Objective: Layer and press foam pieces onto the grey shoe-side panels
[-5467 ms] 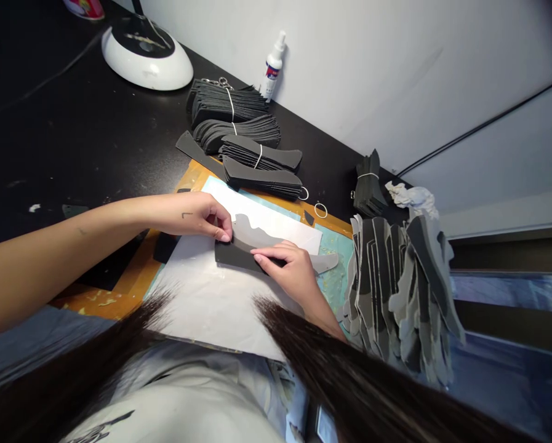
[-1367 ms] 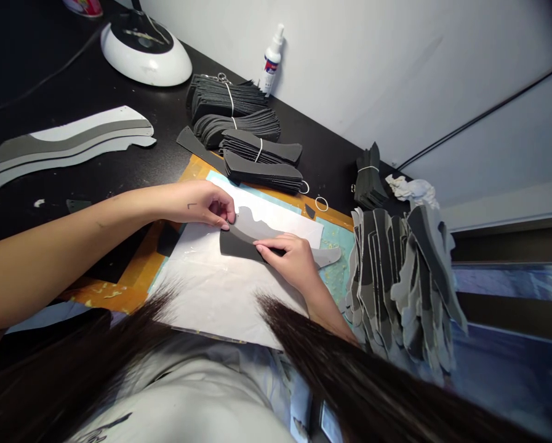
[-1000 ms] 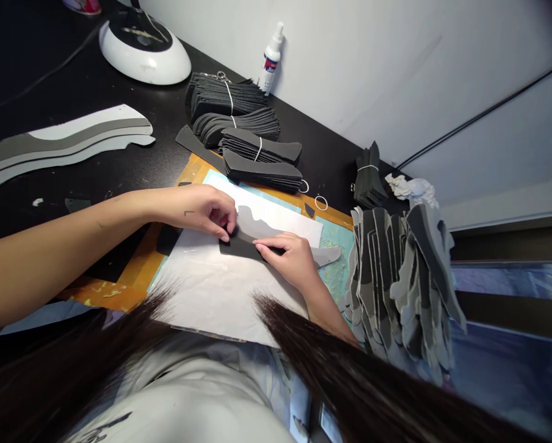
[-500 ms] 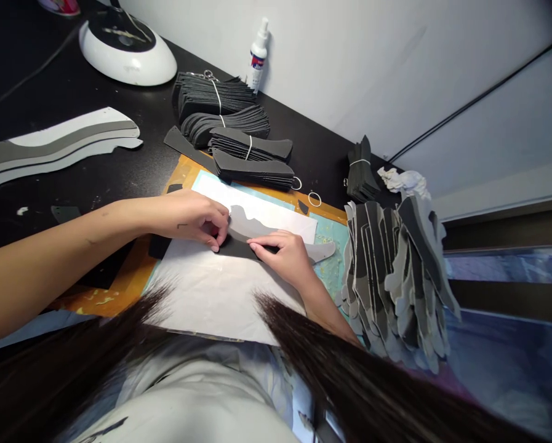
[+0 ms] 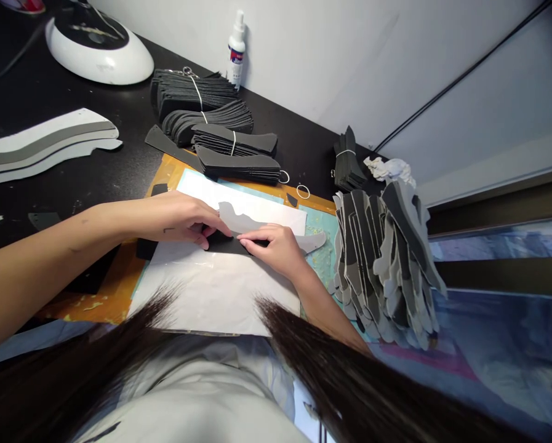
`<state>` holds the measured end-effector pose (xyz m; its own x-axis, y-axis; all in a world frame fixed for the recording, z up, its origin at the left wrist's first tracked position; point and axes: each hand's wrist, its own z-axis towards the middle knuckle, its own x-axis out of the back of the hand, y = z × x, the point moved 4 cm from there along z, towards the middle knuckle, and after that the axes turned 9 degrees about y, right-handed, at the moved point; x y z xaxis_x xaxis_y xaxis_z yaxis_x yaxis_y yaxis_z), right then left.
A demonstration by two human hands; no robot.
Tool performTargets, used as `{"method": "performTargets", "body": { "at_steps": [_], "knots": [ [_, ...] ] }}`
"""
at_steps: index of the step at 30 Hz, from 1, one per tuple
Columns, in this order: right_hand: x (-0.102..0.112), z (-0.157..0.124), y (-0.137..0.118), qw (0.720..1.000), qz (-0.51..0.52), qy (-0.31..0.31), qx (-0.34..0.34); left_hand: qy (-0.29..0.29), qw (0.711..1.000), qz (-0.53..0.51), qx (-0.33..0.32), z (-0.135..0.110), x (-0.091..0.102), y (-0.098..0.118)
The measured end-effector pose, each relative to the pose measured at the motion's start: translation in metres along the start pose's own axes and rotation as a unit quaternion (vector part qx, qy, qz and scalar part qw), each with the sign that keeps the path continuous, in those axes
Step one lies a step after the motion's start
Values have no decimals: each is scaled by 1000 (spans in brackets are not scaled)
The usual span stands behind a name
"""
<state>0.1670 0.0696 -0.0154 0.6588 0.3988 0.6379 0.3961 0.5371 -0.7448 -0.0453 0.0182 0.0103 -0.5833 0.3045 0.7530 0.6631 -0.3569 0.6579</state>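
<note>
A black curved flat piece (image 5: 224,245) lies along the lower edge of a light-grey wavy-edged piece (image 5: 241,219), both on white paper (image 5: 211,295). My left hand (image 5: 183,218) is closed at the left end of the black piece, its index finger stretched along the seam and its thumb at the lower edge. From the right, my right hand (image 5: 278,249) pinches the black piece, fingertips on the seam close to the left index finger. The right part of the black piece is hidden under my right hand; the grey tail shows past it.
Banded stacks of black pieces (image 5: 239,165) stand behind the paper, near a white spray bottle (image 5: 236,52). Overlapping grey-and-black pieces (image 5: 363,258) hang at the right. Grey strips (image 5: 49,144) and a white lamp base (image 5: 104,58) are at the left. A rubber band (image 5: 303,192) lies behind.
My left index finger has slid right along the seam, towards my right fingertips. My right hand stays on the black piece. The whole view has shifted slightly.
</note>
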Motion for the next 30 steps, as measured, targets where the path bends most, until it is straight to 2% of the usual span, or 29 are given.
{"method": "performTargets", "body": {
  "at_steps": [2,5,10,19,26,30],
  "knots": [
    [0,0,2,1000,2,-6,7,-25,998,31,-40,-1,-4,-6],
    [-1,0,4,1000,7,-10,21,-22,996,58,-65,-3,-5,-12],
    [0,0,5,999,22,-10,48,-24,996,61,-68,-2,-6,-9],
    [0,1,4,998,26,-18,54,-22,996,67,-53,-1,-6,-5],
    [-1,1,5,998,20,-34,46,-13,994,76,-82,-3,-11,-13],
    [-1,1,4,998,41,-26,47,-7,991,80,-105,-3,-10,-7]
  ]
}}
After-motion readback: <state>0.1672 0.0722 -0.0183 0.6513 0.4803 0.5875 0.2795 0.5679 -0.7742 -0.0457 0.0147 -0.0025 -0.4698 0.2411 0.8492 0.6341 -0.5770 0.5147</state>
